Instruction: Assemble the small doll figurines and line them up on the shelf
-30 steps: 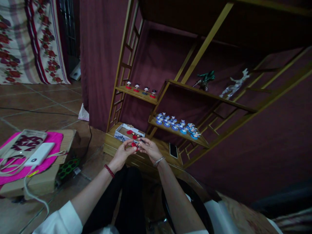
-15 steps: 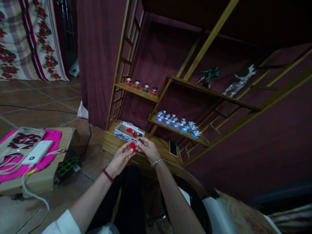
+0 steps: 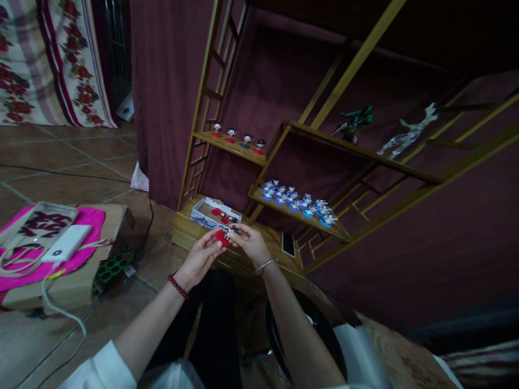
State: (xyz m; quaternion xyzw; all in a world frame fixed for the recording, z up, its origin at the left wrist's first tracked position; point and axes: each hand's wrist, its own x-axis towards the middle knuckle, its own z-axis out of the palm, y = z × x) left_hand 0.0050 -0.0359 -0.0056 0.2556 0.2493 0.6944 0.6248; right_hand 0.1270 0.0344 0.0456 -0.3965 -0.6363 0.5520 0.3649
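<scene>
Between my two hands is a small figurine [image 3: 229, 234] with a dark-haired head and a round red base. The fingers of my left hand [image 3: 201, 256] pinch the red base. My right hand [image 3: 252, 246] grips the figurine by its head end. Just beyond the hands, a shallow cardboard box [image 3: 201, 220] holds several more figurines with red bases, lying on their sides. On the upper left shelf [image 3: 239, 149] stand several similar figurines in a row, mostly on red bases.
A lower shelf holds several blue-based figurines [image 3: 298, 202]. A dark phone [image 3: 288, 244] lies on the cabinet top. Green and clear ornaments [image 3: 409, 132] stand on the higher shelf. At left, a cardboard box bears a pink cloth [image 3: 95, 219] and a white power bank [image 3: 68, 244]. A black stool [image 3: 328, 346] is at lower right.
The figurine has turned in my fingers, so its red base and its head show more fully. Both hands keep hold of it, and the view has shifted slightly.
</scene>
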